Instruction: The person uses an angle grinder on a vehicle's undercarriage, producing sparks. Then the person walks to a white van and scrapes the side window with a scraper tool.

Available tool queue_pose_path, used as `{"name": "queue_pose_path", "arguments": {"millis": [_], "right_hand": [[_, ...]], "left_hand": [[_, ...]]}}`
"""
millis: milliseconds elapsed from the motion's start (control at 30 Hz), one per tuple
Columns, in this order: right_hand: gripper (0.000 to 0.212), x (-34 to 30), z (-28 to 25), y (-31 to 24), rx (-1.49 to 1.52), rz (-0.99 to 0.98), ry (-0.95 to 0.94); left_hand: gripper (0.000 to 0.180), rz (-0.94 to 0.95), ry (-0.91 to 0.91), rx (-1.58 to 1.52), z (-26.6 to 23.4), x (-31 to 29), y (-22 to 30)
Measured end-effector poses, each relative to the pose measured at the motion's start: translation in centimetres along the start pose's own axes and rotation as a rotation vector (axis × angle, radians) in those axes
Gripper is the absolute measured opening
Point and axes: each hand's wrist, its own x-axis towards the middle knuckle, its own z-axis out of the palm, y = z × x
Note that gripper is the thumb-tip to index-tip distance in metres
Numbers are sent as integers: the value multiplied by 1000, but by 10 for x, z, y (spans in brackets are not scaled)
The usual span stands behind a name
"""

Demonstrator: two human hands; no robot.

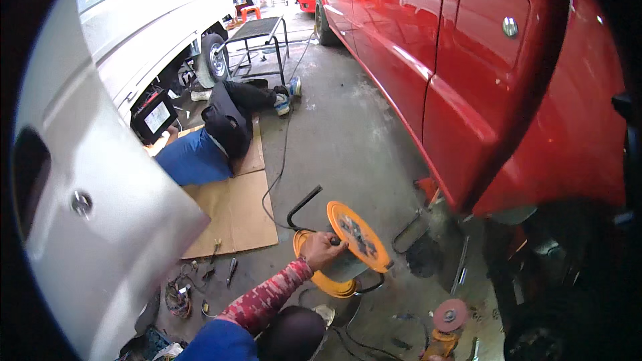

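One orange reel is standing on the floor between two vehicles, its paired flanges flanking a grey drum; how much cord the drum is carrying cannot be told. A black box with a white panel is resting at the open lower side of the white vehicle, its contents lying hidden. The left hand is extending from a red patterned sleeve, the forearm slanting up and rightward, and the fingers are closing on a small dark knob at the upright flange. At the lower edge, an orange angle grinder is presenting its pinkish disc; the border is cropping its body and all but a sliver of the right hand, whose grip cannot be told. A silver panel is concealing the head of a co-worker lying on cardboard. Shadow is obscuring the red vehicle's wheel well.
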Motion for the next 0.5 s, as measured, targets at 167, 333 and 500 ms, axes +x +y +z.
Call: {"name": "queue_pose_path", "arguments": {"millis": [167, 333, 500], "right_hand": [[52, 15, 53, -66, -79, 97, -86], [52, 14, 93, -119, -160, 177, -164], [52, -8, 119, -160, -220, 227, -203]], "left_hand": [[50, -37, -51, 101, -70, 21, 65], [48, -172, -192, 159, -122, 23, 121], [48, -199, -230, 167, -167, 12, 157]]}}
